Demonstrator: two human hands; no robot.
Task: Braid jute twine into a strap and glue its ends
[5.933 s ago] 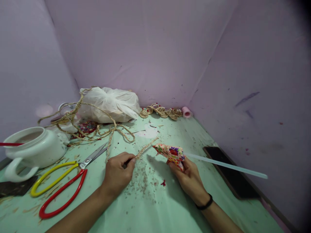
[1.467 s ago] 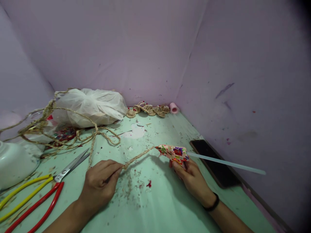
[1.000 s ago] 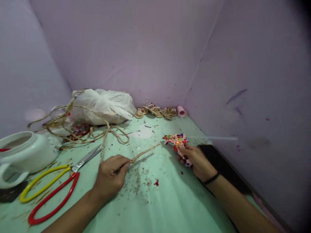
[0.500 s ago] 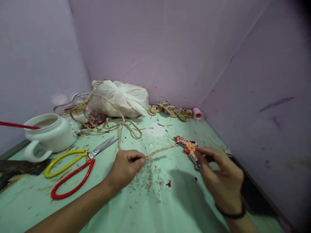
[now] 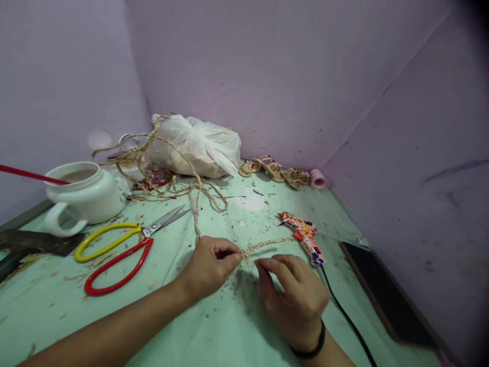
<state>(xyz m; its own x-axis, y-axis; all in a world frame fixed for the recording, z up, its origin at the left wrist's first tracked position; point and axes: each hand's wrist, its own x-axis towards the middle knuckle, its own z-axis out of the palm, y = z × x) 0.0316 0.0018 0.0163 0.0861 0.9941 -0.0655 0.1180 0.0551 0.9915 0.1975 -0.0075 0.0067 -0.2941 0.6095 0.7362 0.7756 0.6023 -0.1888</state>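
Observation:
A braided straw cord (image 5: 267,244) is pinched between the thumb and forefinger of my left hand (image 5: 214,265), its loose end pointing right. The cord's longer part leads back from that hand to a heap of braid. My right hand (image 5: 292,295), with a black band at the wrist, is just below the loose end, thumb and fingertips drawn together. I see nothing between them, and hand and cord look apart. Beyond it a floral-patterned glue gun (image 5: 303,232) lies on the table with a clear stick at its back and a black cable.
Left of my hands lie scissors (image 5: 147,232) with yellow and red handles, a white mug-like pot (image 5: 95,199) and a dark tool (image 5: 38,243). Behind are a white plastic bag (image 5: 202,145), coiled straw pieces (image 5: 278,172) and a pink spool (image 5: 318,179). A phone-like slab (image 5: 385,293) is at right.
My right hand has left the glue gun and moved left, close to my left hand. The glue gun stays on the table. My left hand keeps its pinch on the cord; the view has shifted slightly.

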